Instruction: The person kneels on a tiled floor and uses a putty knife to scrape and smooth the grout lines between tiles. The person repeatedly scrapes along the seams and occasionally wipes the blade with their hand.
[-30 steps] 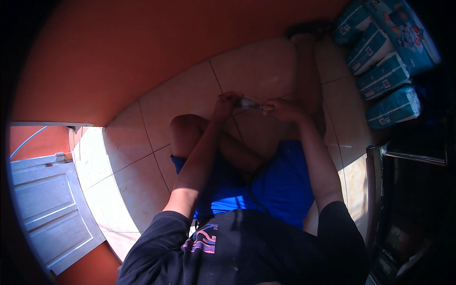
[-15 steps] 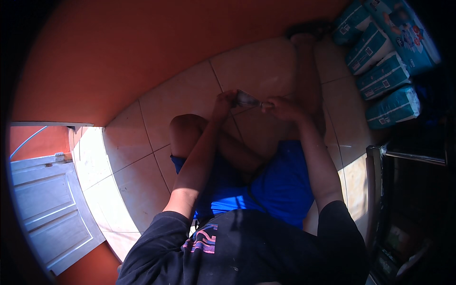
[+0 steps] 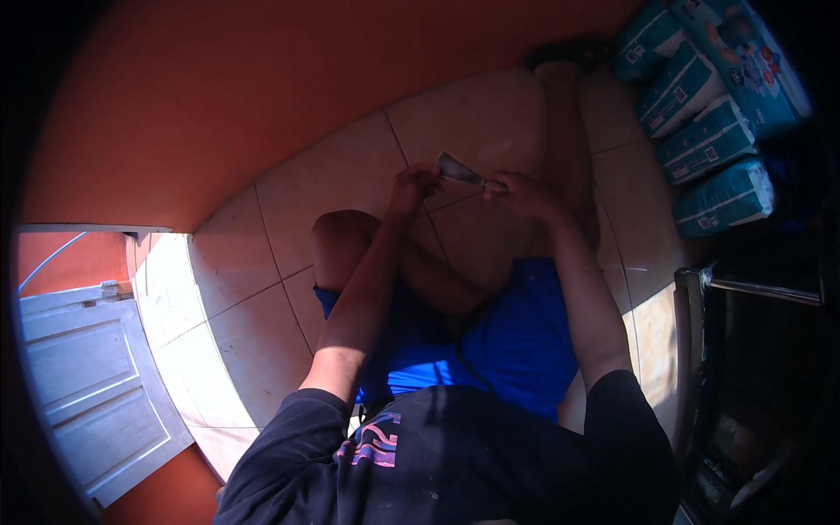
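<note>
A putty knife (image 3: 461, 171) with a flat, flared metal blade is raised over the tiled floor in front of me. My right hand (image 3: 518, 194) is closed around its short handle. The wide end of the blade points left, toward my left hand (image 3: 416, 187). The fingers of that hand are loosely bent and slightly apart, right by the lower corner of the blade. Whether they touch the metal is too dark to tell.
I sit on pale floor tiles (image 3: 254, 306) facing an orange wall (image 3: 289, 87). Teal-and-white packs (image 3: 722, 199) are stacked at the far right, near my outstretched leg. A dark metal-framed piece of furniture (image 3: 691, 350) stands close on my right. A white panelled door (image 3: 105, 385) is at left.
My left fingers have slipped back from the blade, so more of its wide end shows. The putty knife has tilted and risen slightly, still in my right hand.
</note>
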`<state>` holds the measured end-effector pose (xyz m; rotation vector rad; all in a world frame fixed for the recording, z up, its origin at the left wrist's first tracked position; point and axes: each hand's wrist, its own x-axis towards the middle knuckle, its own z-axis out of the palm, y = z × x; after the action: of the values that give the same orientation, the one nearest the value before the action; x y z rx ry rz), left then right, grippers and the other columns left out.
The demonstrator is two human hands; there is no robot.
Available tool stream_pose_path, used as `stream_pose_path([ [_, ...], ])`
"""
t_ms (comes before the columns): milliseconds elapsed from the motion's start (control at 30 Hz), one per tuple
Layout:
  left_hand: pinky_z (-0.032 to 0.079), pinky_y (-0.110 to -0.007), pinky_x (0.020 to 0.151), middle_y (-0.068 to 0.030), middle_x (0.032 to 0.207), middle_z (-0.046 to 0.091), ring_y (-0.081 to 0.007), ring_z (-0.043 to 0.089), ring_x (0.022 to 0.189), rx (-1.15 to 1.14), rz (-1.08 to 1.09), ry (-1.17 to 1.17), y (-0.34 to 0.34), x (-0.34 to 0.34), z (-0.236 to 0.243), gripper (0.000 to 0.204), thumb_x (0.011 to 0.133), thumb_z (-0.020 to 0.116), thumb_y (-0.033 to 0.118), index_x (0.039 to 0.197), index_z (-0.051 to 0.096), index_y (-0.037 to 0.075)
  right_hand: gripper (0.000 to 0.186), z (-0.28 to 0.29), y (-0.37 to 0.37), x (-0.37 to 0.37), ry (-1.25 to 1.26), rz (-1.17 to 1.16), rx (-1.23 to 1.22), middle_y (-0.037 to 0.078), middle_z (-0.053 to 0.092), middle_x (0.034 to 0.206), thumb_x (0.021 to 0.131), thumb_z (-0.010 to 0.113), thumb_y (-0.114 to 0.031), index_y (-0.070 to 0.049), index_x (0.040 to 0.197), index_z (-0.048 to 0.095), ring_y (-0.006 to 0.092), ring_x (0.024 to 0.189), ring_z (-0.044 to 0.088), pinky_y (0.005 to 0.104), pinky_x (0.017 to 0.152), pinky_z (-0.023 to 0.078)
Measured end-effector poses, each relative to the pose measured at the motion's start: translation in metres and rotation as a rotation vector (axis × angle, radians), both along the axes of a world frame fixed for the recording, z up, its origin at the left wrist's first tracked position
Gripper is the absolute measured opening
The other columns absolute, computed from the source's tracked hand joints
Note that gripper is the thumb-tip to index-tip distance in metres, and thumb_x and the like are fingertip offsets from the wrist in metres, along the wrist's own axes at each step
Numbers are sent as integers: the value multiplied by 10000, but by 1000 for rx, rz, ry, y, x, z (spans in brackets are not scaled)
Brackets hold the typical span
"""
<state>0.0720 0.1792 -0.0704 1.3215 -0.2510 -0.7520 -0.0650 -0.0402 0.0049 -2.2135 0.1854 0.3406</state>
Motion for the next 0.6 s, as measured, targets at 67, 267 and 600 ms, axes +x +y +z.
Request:
stream_pose_path([
  [67, 463, -279, 675, -34, 843, 680, -130, 646, 736, 14, -6, -48, 2, 3, -7, 208, 933, 633, 260, 974, 668, 59, 433, -3, 1, 2, -10, 11, -15, 143, 644, 1124, 935, 630, -356, -24, 1210, 588, 239, 1065, 612, 343, 924, 464],
  [267, 459, -284, 677, -25, 765, 672, -113, 625, 719, 28, -39, -154, 3, 2, -13, 244, 942, 626, 299, 925, 666, 59, 453, 1, 4, -6, 48, -3, -31, 147, 646, 1139, 920, 648, -382, -39, 1212, 593, 247, 1083, 611, 360, 930, 466],
  [600, 484, -294, 719, -30, 775, 647, -127, 608, 730, 262, -57, -273, -3, -4, 3, 276, 984, 561, 281, 913, 653, 30, 466, 1, -1, -3, 83, 63, -20, 143, 656, 1098, 916, 653, -389, -17, 1189, 596, 233, 1045, 612, 346, 903, 470],
])
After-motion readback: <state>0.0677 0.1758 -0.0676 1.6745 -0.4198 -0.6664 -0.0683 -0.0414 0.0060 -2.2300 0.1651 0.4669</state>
